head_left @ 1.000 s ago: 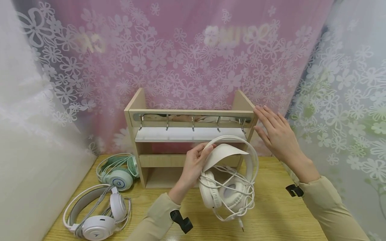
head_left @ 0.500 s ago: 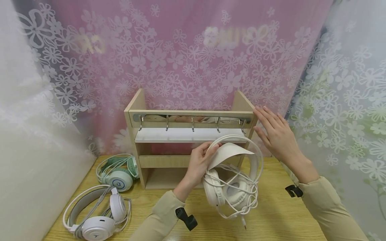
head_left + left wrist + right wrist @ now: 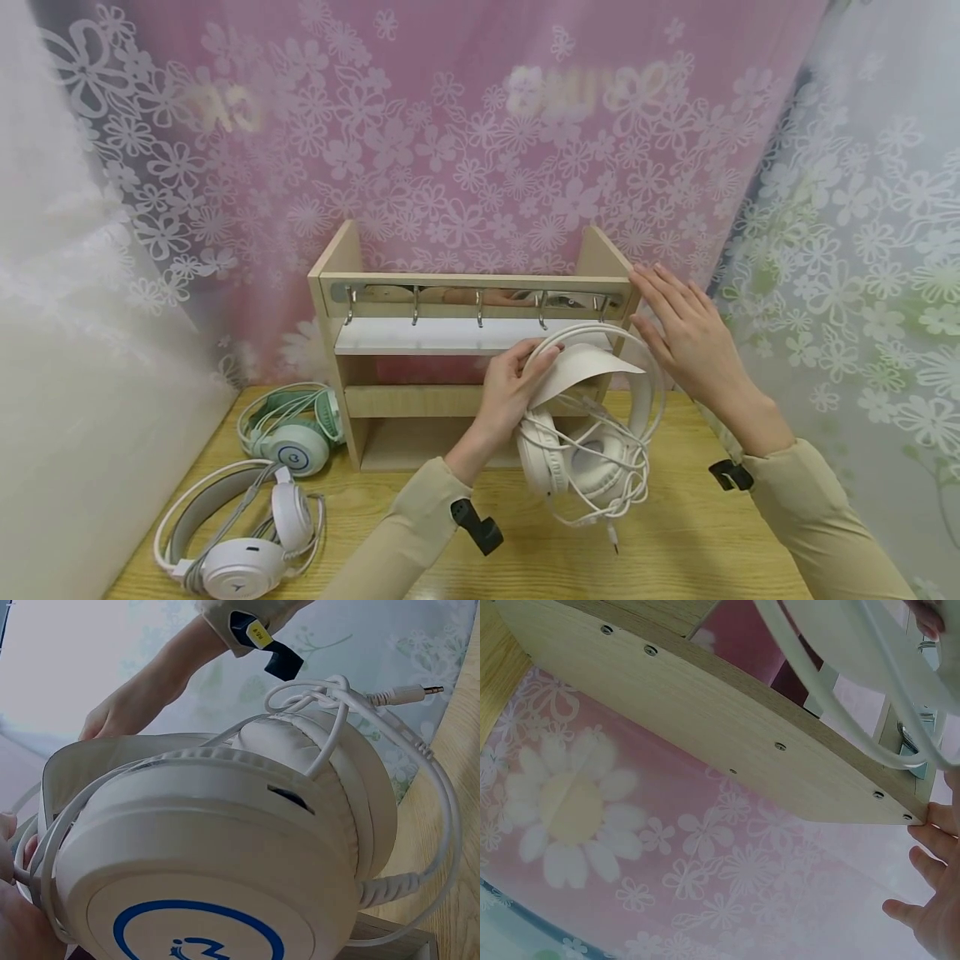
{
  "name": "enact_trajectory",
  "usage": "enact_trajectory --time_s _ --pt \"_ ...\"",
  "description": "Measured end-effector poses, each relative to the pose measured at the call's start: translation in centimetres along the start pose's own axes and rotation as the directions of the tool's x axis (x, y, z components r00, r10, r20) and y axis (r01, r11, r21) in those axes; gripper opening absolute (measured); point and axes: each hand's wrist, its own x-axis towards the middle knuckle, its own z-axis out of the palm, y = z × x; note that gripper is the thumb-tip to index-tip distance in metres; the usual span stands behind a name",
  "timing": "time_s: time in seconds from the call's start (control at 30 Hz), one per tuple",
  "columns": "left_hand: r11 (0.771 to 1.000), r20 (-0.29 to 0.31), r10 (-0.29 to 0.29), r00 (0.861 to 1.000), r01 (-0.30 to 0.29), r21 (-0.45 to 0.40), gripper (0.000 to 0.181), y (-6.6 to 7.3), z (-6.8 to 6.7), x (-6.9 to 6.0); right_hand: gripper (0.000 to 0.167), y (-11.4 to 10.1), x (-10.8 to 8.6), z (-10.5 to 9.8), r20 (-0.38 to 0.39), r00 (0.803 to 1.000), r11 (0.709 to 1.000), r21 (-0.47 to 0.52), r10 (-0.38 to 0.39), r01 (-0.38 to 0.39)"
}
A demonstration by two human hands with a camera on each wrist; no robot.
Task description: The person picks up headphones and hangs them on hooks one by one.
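White headphones [image 3: 542,454] hang in the air before the right part of a wooden rack [image 3: 420,402], their cable wound around them. My left hand [image 3: 508,392] grips the headband's left side, fingers curled round it. In the left wrist view an ear cup [image 3: 202,847] fills the middle, and the plug [image 3: 409,694] dangles free. My right hand [image 3: 693,342] has its fingers straight, touching the rack's upper right corner; the right wrist view shows that hand [image 3: 937,892] at the end of the side panel [image 3: 705,727]. Metal hooks [image 3: 480,308] line the rack's top bar.
Green headphones [image 3: 300,446] lie against the rack's left side. White-and-grey headphones [image 3: 243,567] lie in front of them on the wooden table [image 3: 697,517]. A pink flowered curtain [image 3: 465,150] hangs behind the rack, with pale curtains on both sides.
My left hand has moved to the right and slightly up with the white headphones, bringing the headband nearer the rightmost hooks. My right hand has stayed at the rack's corner.
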Motion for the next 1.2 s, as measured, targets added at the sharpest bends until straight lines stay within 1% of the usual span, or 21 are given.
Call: enact_trajectory --time_s 0.13,0.27,0.6,0.8,1.07,1.2 --pt "1.0 -0.003 -0.004 1.0 0.004 -0.012 0.027 -0.2 0.3 0.2 0.055 -0.1 0.1 0.0 0.009 1.0 1.0 0.007 0.001 -0.001" --pt "1.0 -0.011 -0.022 1.0 0.022 -0.015 0.026 -0.6 0.3 0.3 0.056 -0.1 0.1 0.1 0.017 1.0 1.0 0.012 0.005 -0.005" --pt "0.999 -0.018 -0.045 0.999 0.044 -0.025 0.029 -1.2 0.2 0.4 0.055 0.0 -0.1 0.2 0.003 1.0 1.0 0.009 0.004 -0.004" --pt "0.997 -0.009 -0.051 0.999 0.051 -0.053 0.028 -1.7 0.3 0.5 0.058 0.1 -0.1 0.3 0.007 1.0 1.0 -0.003 0.007 -0.007" --pt "0.998 -0.023 -0.05 0.998 0.049 -0.03 0.026 -2.3 0.8 0.4 0.056 0.0 -0.1 0.2 0.001 1.0 1.0 0.007 0.004 -0.004" --pt "0.999 -0.003 -0.045 0.999 0.045 -0.003 0.026 -2.5 0.9 0.3 0.056 0.0 -0.1 0.1 -0.002 1.0 1.0 0.008 0.003 -0.003"
